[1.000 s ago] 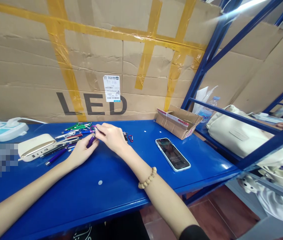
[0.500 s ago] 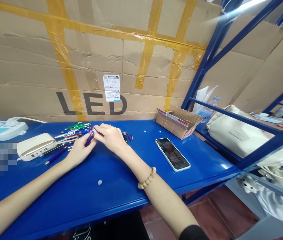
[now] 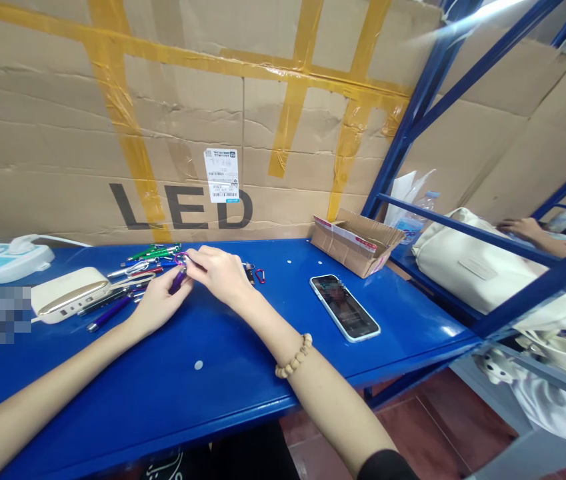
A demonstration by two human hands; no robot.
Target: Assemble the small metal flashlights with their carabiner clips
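**Left hand** [image 3: 161, 301]: partly closed, thumb and fingers pinching a purple pen-shaped barrel [image 3: 178, 281] near its upper end, above the blue counter [image 3: 113, 380].

**Right hand** [image 3: 217, 275]: fingers curled in against a purple ring [image 3: 181, 258] just above the barrel; whether they grip it cannot be told. A wooden bead bracelet [image 3: 295, 357] circles the right wrist.

**Surroundings**, clock positions from the hands, 12 o'clock toward the cardboard backing [image 3: 183, 133] printed "LED":
- 9 to 10 o'clock, just beside the left hand: a loose heap of assorted pens [image 3: 137, 275].
- 9 o'clock, farther out: a cream-and-gold power bank [image 3: 70, 295].
- 10 o'clock, well apart: a white-and-blue power strip [image 3: 7, 261].
- 3 o'clock, just past the right hand: a red carabiner [image 3: 261, 276].
- 3 to 4 o'clock: a smartphone [image 3: 345, 307], lying face up.
- 2 o'clock: an open cardboard tray [image 3: 357, 243].
- 2 to 3 o'clock, beyond the counter: a cream bag [image 3: 473, 267], with a co-worker's hand [image 3: 523, 229] at its far side.
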